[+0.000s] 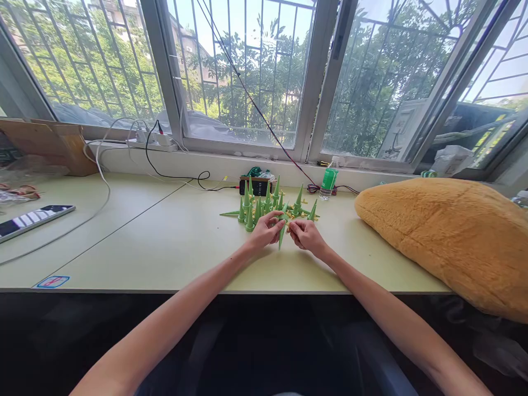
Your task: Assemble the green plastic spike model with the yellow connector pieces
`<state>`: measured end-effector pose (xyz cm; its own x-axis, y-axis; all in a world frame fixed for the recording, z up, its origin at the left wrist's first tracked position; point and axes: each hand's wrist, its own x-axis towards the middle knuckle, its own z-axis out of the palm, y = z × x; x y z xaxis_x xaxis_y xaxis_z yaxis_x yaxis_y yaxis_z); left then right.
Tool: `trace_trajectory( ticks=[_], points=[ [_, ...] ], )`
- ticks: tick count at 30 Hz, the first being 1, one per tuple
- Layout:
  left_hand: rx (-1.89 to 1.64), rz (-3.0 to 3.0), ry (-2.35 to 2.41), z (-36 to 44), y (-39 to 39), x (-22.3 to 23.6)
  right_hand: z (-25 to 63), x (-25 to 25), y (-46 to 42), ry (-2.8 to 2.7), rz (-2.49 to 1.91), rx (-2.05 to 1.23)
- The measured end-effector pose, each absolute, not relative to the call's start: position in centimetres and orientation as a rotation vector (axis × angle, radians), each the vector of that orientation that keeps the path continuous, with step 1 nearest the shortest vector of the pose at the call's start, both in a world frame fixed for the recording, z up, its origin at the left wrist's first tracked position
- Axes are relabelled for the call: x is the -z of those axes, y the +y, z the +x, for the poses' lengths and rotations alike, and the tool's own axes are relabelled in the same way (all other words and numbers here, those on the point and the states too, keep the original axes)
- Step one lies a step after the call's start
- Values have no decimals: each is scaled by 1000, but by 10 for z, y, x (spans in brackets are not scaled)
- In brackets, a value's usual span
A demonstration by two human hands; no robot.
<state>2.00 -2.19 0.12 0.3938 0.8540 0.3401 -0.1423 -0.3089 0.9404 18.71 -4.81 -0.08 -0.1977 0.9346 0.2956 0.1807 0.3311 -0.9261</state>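
Observation:
My left hand (267,230) is closed on a green plastic spike (281,240), whose pointed end sticks out below the fingers. Close by on the right, my right hand (307,235) pinches a small yellow piece (289,225) against or beside that spike; whether the two are joined I cannot tell. Just behind both hands stands a cluster of green cone-shaped spikes (249,221), most of them upright, with a few lying on their sides. Small yellow pieces (304,214) lie among them, partly hidden by my hands.
Behind the cluster a phone (262,187) leans upright on a cable. A bottle with a green label (329,179) stands near the sill. A large orange plush cushion (445,231) fills the right side. On the left are a tablet-like device (35,219) and a white cable (103,199).

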Motion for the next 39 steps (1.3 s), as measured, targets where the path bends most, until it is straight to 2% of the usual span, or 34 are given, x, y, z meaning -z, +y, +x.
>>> trace_trajectory(
  ticks=[4, 8, 39],
  points=[
    [-1149, 1586, 633, 21, -24, -2, 191, -6, -47, -1372, -930, -1492],
    [-1167, 1598, 648, 23, -24, -3, 193, -11, -48, -1244, -877, -1680],
    [-1000, 1407, 776, 22, -22, 0, 187, -4, -50, -1436, -1028, -1235]
  ],
)
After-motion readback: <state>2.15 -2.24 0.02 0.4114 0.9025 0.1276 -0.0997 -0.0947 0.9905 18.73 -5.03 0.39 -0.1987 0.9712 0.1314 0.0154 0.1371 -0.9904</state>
